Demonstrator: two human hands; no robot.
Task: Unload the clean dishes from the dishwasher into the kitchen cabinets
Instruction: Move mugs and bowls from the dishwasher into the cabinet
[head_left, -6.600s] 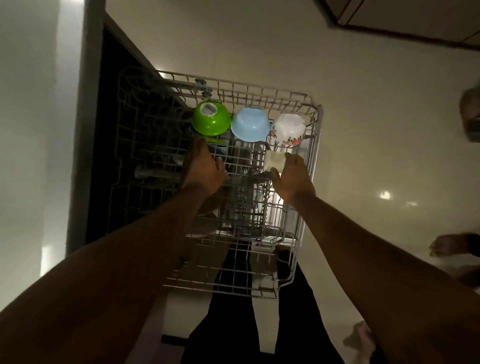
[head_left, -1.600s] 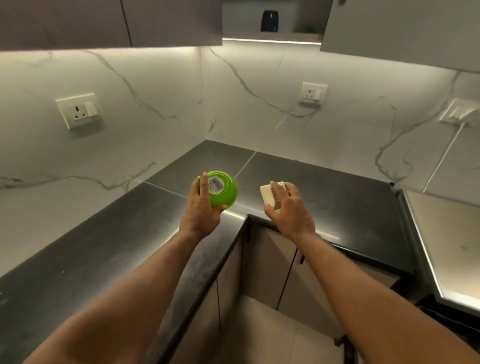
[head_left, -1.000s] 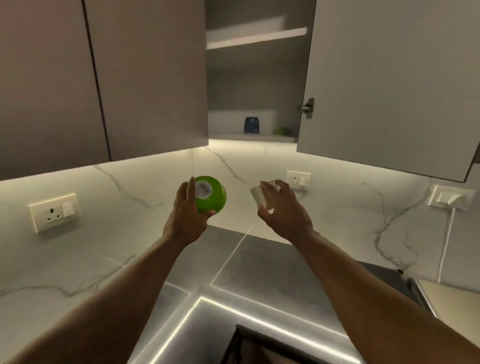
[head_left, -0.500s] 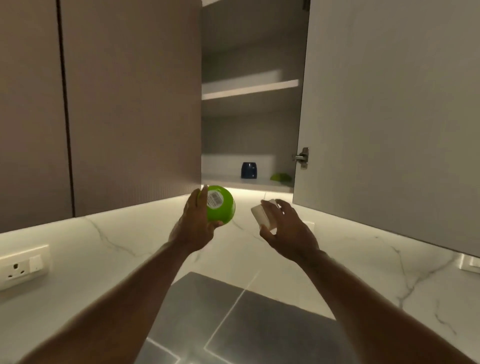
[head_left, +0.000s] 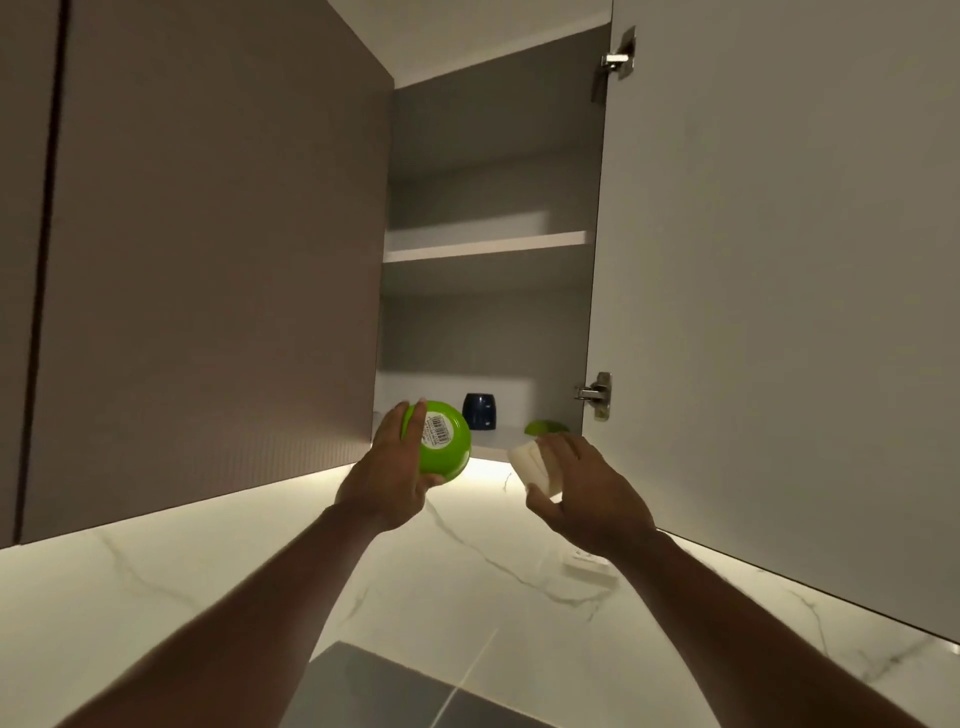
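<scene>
I see both hands raised in front of the open wall cabinet (head_left: 488, 322). My left hand (head_left: 387, 475) holds the green bowl (head_left: 441, 439): the fingers curl round its left side and the thumb supports it from below. The base of the bowl is turned toward the camera, and a white barcode sticker (head_left: 435, 430) is on it. The bowl is in the air, just before the front edge of the lower shelf (head_left: 493, 440), near its left end.

My right hand (head_left: 584, 491) grips a small white container (head_left: 534, 465). The fingers go over its top and the thumb is under it. It is tilted, and I cannot tell if it is a box or a lid. It is also in the air, just below the front edge of the same shelf, toward the right end.

On the lower shelf stands a dark blue cup (head_left: 480, 410), toward the back. Near the right end of the shelf lies another green item (head_left: 545, 427); only its top shows. The cabinet door (head_left: 779, 312) stands open at the right, with two metal hinges (head_left: 597, 393). Under the cabinets are the lit marble wall (head_left: 156, 587) and a part of the dark counter (head_left: 374, 686).
</scene>
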